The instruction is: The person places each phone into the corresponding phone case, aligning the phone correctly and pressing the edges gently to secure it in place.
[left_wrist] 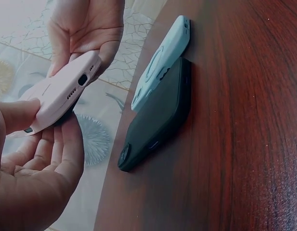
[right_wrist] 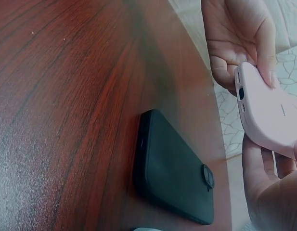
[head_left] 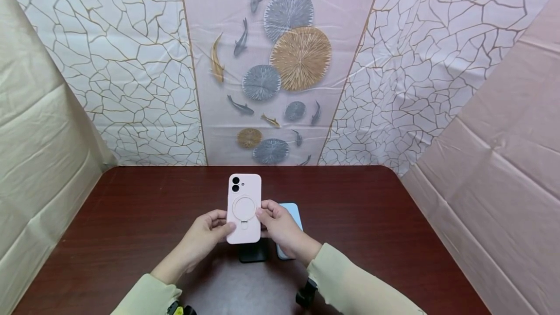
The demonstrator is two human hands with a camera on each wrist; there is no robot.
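A phone in a pale pink case (head_left: 245, 188) is held up over the table between both hands, its back with a ring outline and two camera lenses facing up. My left hand (head_left: 201, 232) grips its lower left edge, thumb on the back and fingers beneath. On the other long edge my right hand (head_left: 284, 230) pinches it the same way. The bottom end of the pink case (left_wrist: 73, 86), with its port opening, shows in the left wrist view. Below it a black phone case (right_wrist: 172, 168) lies on the table, partly hidden in the head view.
A light blue phone case (head_left: 291, 213) lies beside the black one, partly covered by the right hand and forearm. The dark red wooden table (head_left: 372, 222) has patterned cloth (head_left: 144, 62) behind it and plain cloth at both sides.
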